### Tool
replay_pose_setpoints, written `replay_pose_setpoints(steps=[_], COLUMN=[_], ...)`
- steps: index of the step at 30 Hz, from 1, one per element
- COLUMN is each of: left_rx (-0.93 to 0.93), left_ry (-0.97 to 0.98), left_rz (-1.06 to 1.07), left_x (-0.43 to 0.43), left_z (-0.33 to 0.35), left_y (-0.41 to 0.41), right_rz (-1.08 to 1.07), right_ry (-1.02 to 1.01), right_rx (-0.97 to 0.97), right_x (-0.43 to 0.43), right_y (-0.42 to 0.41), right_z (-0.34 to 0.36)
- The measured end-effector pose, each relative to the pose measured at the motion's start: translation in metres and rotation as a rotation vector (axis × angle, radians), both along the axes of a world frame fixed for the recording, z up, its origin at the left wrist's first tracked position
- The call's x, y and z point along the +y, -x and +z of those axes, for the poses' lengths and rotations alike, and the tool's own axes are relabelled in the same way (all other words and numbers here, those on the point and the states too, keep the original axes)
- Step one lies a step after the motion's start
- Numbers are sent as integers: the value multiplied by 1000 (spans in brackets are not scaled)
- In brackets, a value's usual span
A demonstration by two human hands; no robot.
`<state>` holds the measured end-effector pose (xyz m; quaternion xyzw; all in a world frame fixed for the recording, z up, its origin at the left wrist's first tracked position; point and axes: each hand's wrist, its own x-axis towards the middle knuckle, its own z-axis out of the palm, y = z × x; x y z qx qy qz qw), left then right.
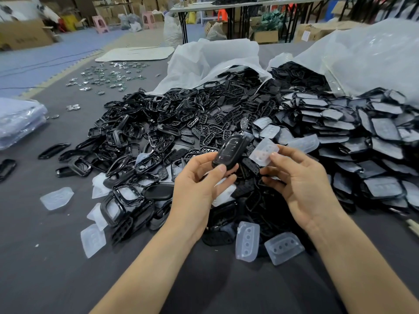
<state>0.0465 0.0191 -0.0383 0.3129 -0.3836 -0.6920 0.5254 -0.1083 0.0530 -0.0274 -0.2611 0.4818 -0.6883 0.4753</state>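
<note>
Two clear plastic bags lie open behind the heap of black key-fob parts (172,123). The left bag (215,57) spills bare frames and button grids. The right bag (374,53) spills stacked shells with pale pads on them.

The heap sits on a grey cloth surface (45,257). Far beyond the heap stand a folding table (226,6), cardboard boxes (22,35) and two pink stools (101,23). Beyond its left side, small circuit boards (108,75) lie scattered.

Over the heap's near edge my left hand (199,184) grips one black key-fob shell (229,152) between thumb and fingers. My right hand (301,189), close beside but apart, pinches one translucent silicone button pad (264,155). Two more loose pads (247,241) lie at the heap's front.
</note>
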Motion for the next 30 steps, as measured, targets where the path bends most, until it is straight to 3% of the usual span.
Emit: replay_pose_setpoints(steps=[21,25,27,30], left_rx=[38,-47,-153,-310], left_ry=[44,97,139,186], left_rz=[61,19,35,66], left_x=[-2,-1,-1,0], left_z=[1,0,-1,-3], left_y=[-2,-2,-2,-3], right_rz=[-3,16,7,6], right_ry=[55,114,145,169], right_rx=[-85,-131,-41,286], right_x=[1,3,4,7], right_y=[-3,0,4,11], right_z=[3,8,10,12])
